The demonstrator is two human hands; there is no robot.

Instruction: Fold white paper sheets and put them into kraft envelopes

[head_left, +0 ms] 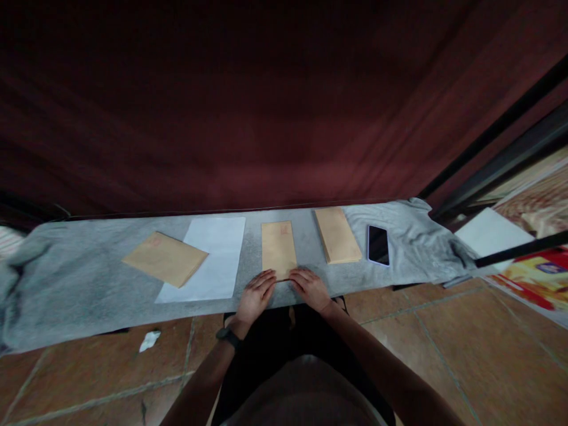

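A brown paper envelope [278,245] with a small red print near its top right corner lies upright in front of me on the grey cloth. My left hand [256,294] grips its near left corner, fingers drawn together on the paper. At the near right corner my right hand [312,290] does the same, thumb and fingers close together on the edge. Parts of the near edge are hidden under the fingertips. To the right rests a neat stack of brown envelopes [338,235]. On the left, more brown envelopes [166,258] lie askew, overlapping a white sheet of paper [219,254].
A phone [378,245] with a dark screen lies right of the stack. The grey cloth [89,284] covers a long narrow bench against a dark red curtain-like surface [266,148]. White scrap [149,341] sits on the tiled floor; a red and yellow printed package [539,278] stands far right.
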